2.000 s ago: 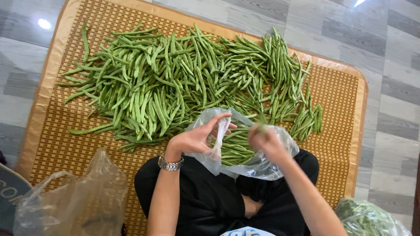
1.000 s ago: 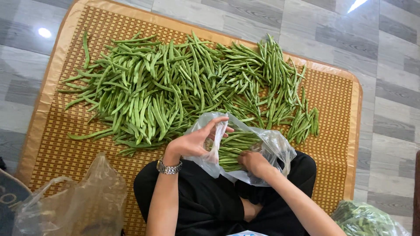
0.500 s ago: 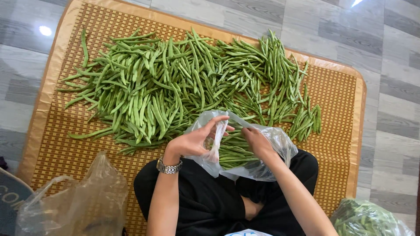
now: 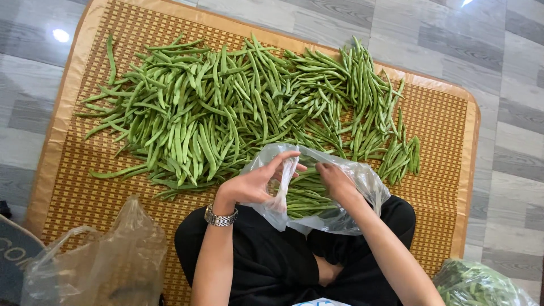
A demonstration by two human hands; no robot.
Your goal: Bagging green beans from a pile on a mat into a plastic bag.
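Observation:
A clear plastic bag (image 4: 362, 181) partly filled with green beans (image 4: 303, 198) rests on my lap. My left hand (image 4: 255, 182), with a metal watch on the wrist, pinches the bag's left rim and holds it up. My right hand (image 4: 335, 180) rests at the bag's mouth on the right, fingers curled over the beans inside; I cannot tell whether it grips any. A large pile of loose green beans (image 4: 226, 107) is spread over the woven mat (image 4: 436, 119) just beyond the bag.
A crumpled, brownish clear bag (image 4: 96, 266) lies on the mat at my left. Another clear bag full of greens (image 4: 476, 283) sits at the bottom right on the grey tiled floor (image 4: 510, 85). My legs in black trousers (image 4: 272, 255) fill the bottom centre.
My right hand went down into the bag with beans, then came back up to the bag's mouth. My left hand has kept its hold on the rim.

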